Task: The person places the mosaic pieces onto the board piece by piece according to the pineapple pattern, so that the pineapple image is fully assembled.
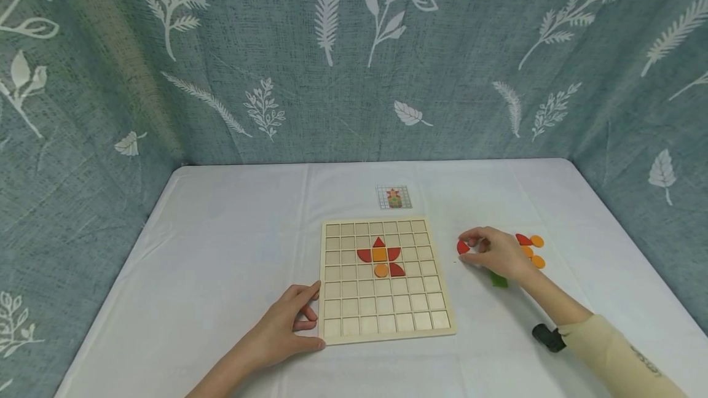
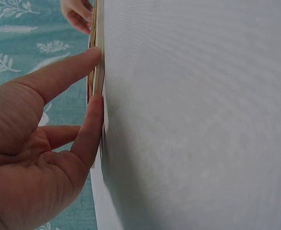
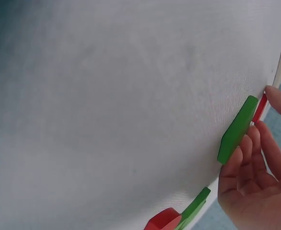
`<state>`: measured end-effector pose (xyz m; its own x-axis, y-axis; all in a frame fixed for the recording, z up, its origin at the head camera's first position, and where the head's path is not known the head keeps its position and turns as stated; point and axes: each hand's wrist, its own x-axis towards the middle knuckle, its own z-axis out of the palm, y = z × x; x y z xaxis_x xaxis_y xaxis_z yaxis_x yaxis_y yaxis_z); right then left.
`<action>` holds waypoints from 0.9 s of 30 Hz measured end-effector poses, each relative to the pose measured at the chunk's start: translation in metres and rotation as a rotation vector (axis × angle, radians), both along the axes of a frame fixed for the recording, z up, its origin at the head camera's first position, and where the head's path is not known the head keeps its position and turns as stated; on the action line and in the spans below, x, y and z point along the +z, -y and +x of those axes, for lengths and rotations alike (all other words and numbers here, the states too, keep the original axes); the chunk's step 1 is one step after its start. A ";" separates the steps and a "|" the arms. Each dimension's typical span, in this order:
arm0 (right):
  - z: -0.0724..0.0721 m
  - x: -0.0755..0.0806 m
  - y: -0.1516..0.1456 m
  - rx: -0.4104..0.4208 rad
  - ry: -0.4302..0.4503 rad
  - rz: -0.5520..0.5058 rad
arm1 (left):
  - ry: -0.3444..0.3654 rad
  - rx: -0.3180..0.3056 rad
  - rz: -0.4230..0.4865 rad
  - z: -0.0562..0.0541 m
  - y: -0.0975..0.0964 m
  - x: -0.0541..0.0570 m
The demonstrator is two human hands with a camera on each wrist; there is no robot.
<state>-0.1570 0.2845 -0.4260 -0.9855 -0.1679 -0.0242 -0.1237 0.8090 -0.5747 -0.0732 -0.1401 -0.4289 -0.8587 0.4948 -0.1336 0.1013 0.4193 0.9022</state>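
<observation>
At the fingertips of the right hand (image 1: 500, 255), on the side facing the board (image 1: 407, 322), lies a small red piece (image 1: 462, 247) with a curved edge, pinched between thumb and finger; it is just off the board's right edge, apart from the frame. The left hand (image 1: 284, 327) is loosely spread, with nothing enclosed in it, its thumb at the near left corner and a finger against the left edge. The board looks like pale wood, smooth and square, cut by thin raised ridges into a grid of square cells. Set in it are a red triangle (image 1: 378, 242), an orange square (image 1: 379, 255) right below, a red quarter-round (image 1: 364, 256) on either side, then an orange disc (image 1: 381, 271) beside another red quarter-round (image 1: 397, 270). Under and beside the right hand lie flat, glossy green pieces (image 1: 499, 279); past its wrist side are a red curved piece (image 1: 522, 239) and some orange rounds (image 1: 537, 241). A thin card (image 1: 394, 197) printed with a gridded figure lies beyond the board. A lightly creased white cloth covers the desk (image 1: 243, 232), and behind hangs a coarse-woven teal curtain (image 1: 354, 109) with white leaf sprays
</observation>
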 end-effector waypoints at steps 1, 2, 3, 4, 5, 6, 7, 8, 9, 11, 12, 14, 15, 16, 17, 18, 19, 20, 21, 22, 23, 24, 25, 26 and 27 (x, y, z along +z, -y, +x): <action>0.000 0.000 0.000 0.001 0.001 -0.001 | 0.001 0.000 0.000 0.000 0.000 0.000; 0.000 0.000 0.000 0.002 0.002 -0.003 | 0.002 0.000 0.000 0.000 0.000 0.000; 0.000 0.000 0.000 0.001 0.003 -0.005 | 0.003 0.001 0.001 0.000 0.000 -0.001; 0.000 -0.001 0.000 0.000 0.002 -0.005 | 0.004 0.002 0.003 0.000 0.000 -0.001; 0.000 -0.001 0.000 -0.003 0.001 -0.007 | 0.005 0.002 0.005 0.000 0.000 -0.001; 0.000 -0.001 0.000 -0.006 0.001 -0.008 | 0.006 0.004 0.006 0.000 0.000 -0.001; 0.000 -0.001 0.000 -0.007 -0.001 -0.008 | 0.006 0.006 0.007 0.000 0.000 -0.001; 0.000 -0.002 0.000 -0.009 -0.001 -0.009 | 0.007 0.007 0.007 0.000 0.000 -0.001; -0.001 -0.002 0.000 -0.010 -0.003 -0.005 | 0.005 0.009 0.006 0.000 -0.001 -0.001; -0.001 -0.002 0.001 -0.013 -0.009 0.003 | 0.003 0.011 0.001 0.000 -0.001 -0.001; -0.001 -0.003 0.001 -0.015 -0.011 0.009 | -0.001 0.010 0.004 0.000 0.000 -0.001; 0.000 -0.003 0.003 -0.018 -0.016 0.023 | 0.000 0.012 0.000 0.001 0.000 -0.001; 0.000 -0.003 0.004 -0.020 -0.021 0.030 | 0.000 0.012 0.000 0.001 -0.001 -0.001; 0.001 -0.003 0.005 -0.022 -0.025 0.030 | 0.001 0.011 0.001 0.001 -0.001 -0.001; 0.002 -0.003 0.007 -0.027 -0.026 0.032 | 0.002 0.009 0.002 0.001 -0.001 -0.002; 0.004 -0.002 0.009 -0.031 -0.033 0.033 | 0.002 0.008 0.004 0.001 -0.001 -0.002; 0.005 -0.002 0.012 -0.033 -0.043 0.032 | 0.007 0.008 0.000 0.002 -0.001 -0.002; 0.006 -0.001 0.016 -0.034 -0.052 0.022 | 0.008 0.007 0.002 0.002 -0.001 -0.003; 0.007 -0.001 0.020 -0.034 -0.058 0.010 | 0.007 0.006 0.003 0.002 -0.001 -0.003; 0.008 0.000 0.025 -0.034 -0.061 -0.005 | 0.009 0.007 0.004 0.002 -0.002 -0.003; 0.009 0.001 0.031 -0.032 -0.066 -0.018 | 0.010 0.008 0.004 0.002 -0.002 -0.003; 0.009 0.002 0.037 -0.024 -0.077 -0.039 | 0.010 0.010 0.004 0.002 -0.002 -0.002; 0.010 0.003 0.044 -0.014 -0.080 -0.060 | 0.013 0.013 0.004 0.002 -0.002 -0.002; 0.011 0.004 0.050 -0.003 -0.084 -0.083 | 0.014 0.015 0.005 0.003 -0.002 -0.002; 0.012 0.004 0.056 0.013 -0.092 -0.099 | 0.016 0.018 0.006 0.003 -0.002 -0.002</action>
